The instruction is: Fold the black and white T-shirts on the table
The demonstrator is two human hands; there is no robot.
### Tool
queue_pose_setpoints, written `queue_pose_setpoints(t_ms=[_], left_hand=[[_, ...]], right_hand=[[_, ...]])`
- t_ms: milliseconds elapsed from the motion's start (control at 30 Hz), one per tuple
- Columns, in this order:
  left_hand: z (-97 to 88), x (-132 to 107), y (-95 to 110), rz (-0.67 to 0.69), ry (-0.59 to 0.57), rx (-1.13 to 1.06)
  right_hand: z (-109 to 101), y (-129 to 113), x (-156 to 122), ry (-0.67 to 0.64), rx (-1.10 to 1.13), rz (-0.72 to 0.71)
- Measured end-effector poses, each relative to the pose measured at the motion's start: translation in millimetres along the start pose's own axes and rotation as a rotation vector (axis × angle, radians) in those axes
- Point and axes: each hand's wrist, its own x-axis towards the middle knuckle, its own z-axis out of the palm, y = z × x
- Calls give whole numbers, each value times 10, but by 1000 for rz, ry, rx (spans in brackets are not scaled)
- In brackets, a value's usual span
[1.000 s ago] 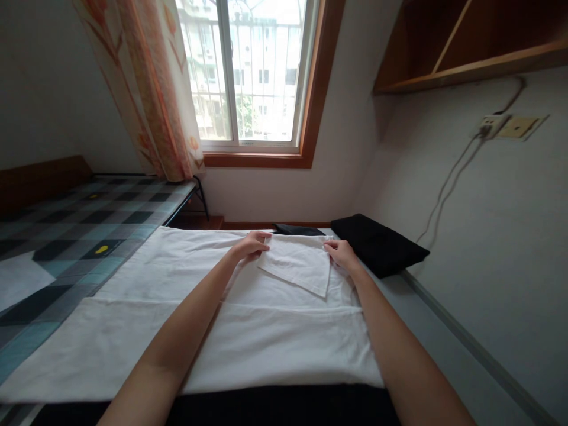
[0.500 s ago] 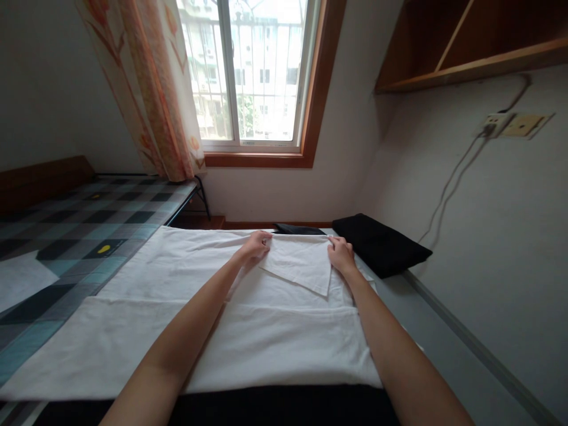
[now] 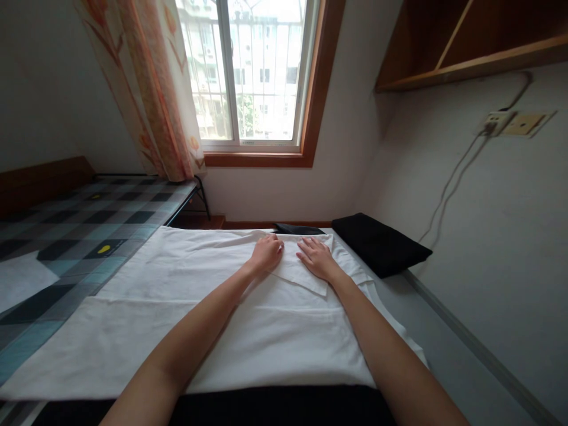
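A large white cloth lies spread in layers in front of me, with a crease across it and a small folded flap near its far edge. My left hand rests on the flap's left end, its fingers curled and closed on the fabric. Just to the right, my right hand lies flat on the flap with its fingers spread. The fingertips of the left hand are partly hidden. Whether the cloth is a garment I cannot tell.
A folded black cloth item lies by the right wall, and a dark item sits behind the white cloth. At left is a checked mattress with a white piece on it. A shelf overhangs the right.
My right hand has moved left from the flap's right corner and now lies flat on it. The left hand has shifted slightly right and lies more over the fabric.
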Motion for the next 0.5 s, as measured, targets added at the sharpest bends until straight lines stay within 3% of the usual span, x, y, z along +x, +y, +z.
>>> queue_pose_setpoints(t_ms=[133,233,333,500], left_hand=[[-15,28,-127,-309,129,-33],[-13,79,-224,-495,105,-194],[16,126,-279,-522,86,-332],[40,146,-300,-456,90,-370]], right_hand=[[3,25,-20,-29,4,31],[-23,15,-26,-41,12,33],[-41,0,-27,-45,18,37],[-42,1,-22,-55,19,41]])
